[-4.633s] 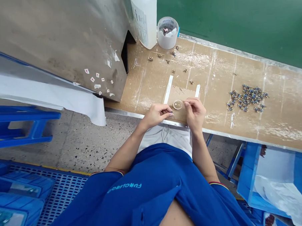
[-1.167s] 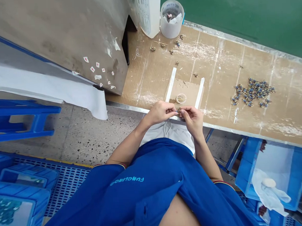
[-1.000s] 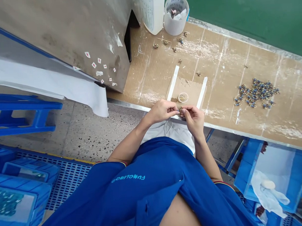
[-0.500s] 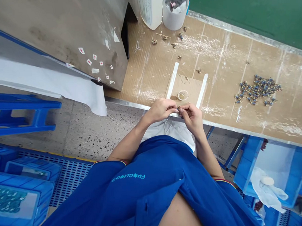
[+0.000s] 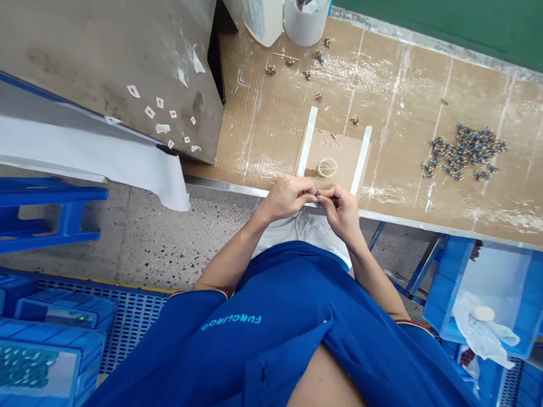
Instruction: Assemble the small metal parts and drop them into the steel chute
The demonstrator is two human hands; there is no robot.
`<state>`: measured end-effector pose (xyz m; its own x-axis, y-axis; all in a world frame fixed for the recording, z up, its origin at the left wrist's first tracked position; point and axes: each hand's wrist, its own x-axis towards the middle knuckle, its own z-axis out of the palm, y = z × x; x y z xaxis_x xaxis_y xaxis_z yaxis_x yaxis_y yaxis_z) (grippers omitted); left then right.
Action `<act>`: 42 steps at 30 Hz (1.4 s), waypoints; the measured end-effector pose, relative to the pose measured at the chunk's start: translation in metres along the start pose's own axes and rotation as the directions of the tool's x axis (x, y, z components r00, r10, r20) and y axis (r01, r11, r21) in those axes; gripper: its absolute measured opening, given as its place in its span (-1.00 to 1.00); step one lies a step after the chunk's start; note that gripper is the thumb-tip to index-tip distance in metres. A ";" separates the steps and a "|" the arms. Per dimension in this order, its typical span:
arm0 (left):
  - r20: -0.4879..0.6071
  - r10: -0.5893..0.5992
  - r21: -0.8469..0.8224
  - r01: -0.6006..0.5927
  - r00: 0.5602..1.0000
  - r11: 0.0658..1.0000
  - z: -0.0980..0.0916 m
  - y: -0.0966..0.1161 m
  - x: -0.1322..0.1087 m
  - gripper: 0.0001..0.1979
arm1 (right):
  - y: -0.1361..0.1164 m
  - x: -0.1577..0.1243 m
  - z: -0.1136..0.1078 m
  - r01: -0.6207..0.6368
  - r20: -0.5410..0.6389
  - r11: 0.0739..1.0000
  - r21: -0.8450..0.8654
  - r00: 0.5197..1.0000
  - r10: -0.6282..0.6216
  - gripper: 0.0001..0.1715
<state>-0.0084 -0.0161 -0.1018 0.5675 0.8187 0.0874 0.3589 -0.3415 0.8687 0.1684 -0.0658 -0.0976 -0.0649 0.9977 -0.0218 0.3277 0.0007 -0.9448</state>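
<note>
My left hand and my right hand meet at the table's front edge, fingertips pinched together. Between them is a tiny dark metallic piece, mostly covered by the fingers; its kind is too small to make out. Just beyond the fingers stands a small round cup with a thin stick across it. It sits on a cardboard pad flanked by two white tape strips. To the right lies a pile of small blue and gold metal pieces. Several similar loose pieces lie beyond the pad.
A large metal box with small stickers takes up the left of the cardboard-covered table. A white bottle and a white tub stand at the back. Blue crates are below right; a blue stool is at left.
The view has shifted slightly. Both hands stay together at the table edge, with the fingers turned a little around the small piece.
</note>
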 end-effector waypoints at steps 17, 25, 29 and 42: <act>0.001 -0.124 -0.166 0.123 0.992 0.978 -0.010 0.012 0.007 -0.80 | 0.004 0.008 -0.006 -0.191 0.061 0.930 0.313 0.982 0.181 -0.59; 0.025 -0.147 -0.076 0.149 0.989 0.986 -0.010 0.008 0.006 -0.75 | 0.004 0.013 -0.007 -0.135 0.144 0.973 0.187 0.984 0.109 -0.84; 0.027 -0.163 -0.039 0.164 0.986 0.986 -0.014 0.008 0.006 -0.73 | -0.001 0.015 -0.002 -0.122 0.123 0.990 0.070 0.986 0.112 -0.84; 0.003 -0.195 -0.060 0.194 0.981 0.979 -0.025 -0.003 0.019 -0.73 | -0.015 0.034 -0.011 -0.151 0.179 0.988 -0.010 0.972 0.151 -0.88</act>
<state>-0.0172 0.0122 -0.0906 0.4888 0.8683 -0.0846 0.4173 -0.1475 0.8967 0.1717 -0.0312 -0.0810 -0.1822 0.9579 -0.2219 0.3433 -0.1495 -0.9272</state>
